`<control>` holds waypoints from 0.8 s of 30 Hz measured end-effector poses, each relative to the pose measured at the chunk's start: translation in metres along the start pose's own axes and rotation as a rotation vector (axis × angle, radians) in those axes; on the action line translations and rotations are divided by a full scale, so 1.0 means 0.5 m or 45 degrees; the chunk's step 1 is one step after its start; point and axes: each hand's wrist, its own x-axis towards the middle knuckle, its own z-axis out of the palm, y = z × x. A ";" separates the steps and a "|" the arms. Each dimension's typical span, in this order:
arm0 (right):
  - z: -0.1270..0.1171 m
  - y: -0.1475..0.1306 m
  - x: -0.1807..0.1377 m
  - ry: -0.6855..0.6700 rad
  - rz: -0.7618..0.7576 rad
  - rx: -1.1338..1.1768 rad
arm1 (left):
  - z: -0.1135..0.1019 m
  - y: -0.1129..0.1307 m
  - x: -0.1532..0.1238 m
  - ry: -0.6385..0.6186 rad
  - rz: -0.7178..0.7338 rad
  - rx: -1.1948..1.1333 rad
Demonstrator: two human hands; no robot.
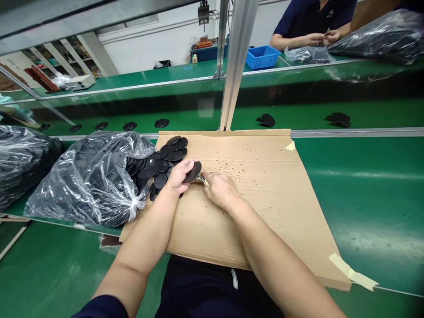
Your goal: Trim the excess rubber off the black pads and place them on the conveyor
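Note:
Over the cardboard sheet (238,221), my left hand (179,176) grips a round black disc (193,172), held tilted by its edge. My right hand (220,189) is closed around a small metal hand tool (201,178), perhaps cutters or pliers; its tip meets the disc's edge and its handles are mostly hidden in my palm. Left of my hands lies a heap of similar black discs (161,166), spilling from a clear plastic bag (89,185). Small black scraps (235,168) are scattered over the cardboard beyond my right hand.
A second full plastic bag (26,163) stands at the far left. Beyond the cardboard runs a green belt (205,119) carrying several black parts. A metal post (236,66) rises at its edge. Across it, another person (311,26) works near a blue bin (263,57).

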 end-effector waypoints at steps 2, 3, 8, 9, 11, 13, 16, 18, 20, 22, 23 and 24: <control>0.006 0.002 0.001 0.057 0.000 0.078 | 0.001 0.003 0.002 0.003 0.005 -0.032; 0.010 0.003 0.002 0.106 0.003 0.128 | 0.001 0.006 0.004 0.013 0.022 -0.063; 0.022 0.003 -0.002 0.392 -0.144 0.290 | -0.014 0.028 0.015 0.209 0.236 -0.304; 0.024 -0.001 -0.003 0.385 -0.248 0.294 | -0.020 0.033 0.017 0.236 0.277 -0.350; 0.032 -0.017 -0.003 0.299 -0.456 0.274 | -0.029 0.041 0.020 0.252 0.346 -0.423; 0.043 -0.039 0.001 0.213 -0.553 0.220 | -0.036 0.047 0.022 0.277 0.401 -0.457; 0.063 -0.073 0.017 0.181 -0.416 0.100 | -0.039 0.051 0.025 0.323 0.439 -0.493; 0.075 -0.087 0.031 0.190 -0.285 0.037 | -0.040 0.052 0.027 0.346 0.436 -0.557; 0.083 -0.092 0.043 0.198 -0.265 0.015 | -0.042 0.052 0.029 0.353 0.424 -0.623; 0.088 -0.091 0.052 0.191 -0.357 0.009 | -0.045 0.051 0.030 0.344 0.407 -0.653; 0.089 -0.091 0.055 0.178 -0.408 0.002 | -0.047 0.050 0.030 0.335 0.402 -0.657; 0.090 -0.090 0.056 0.159 -0.448 -0.010 | -0.048 0.049 0.030 0.328 0.404 -0.659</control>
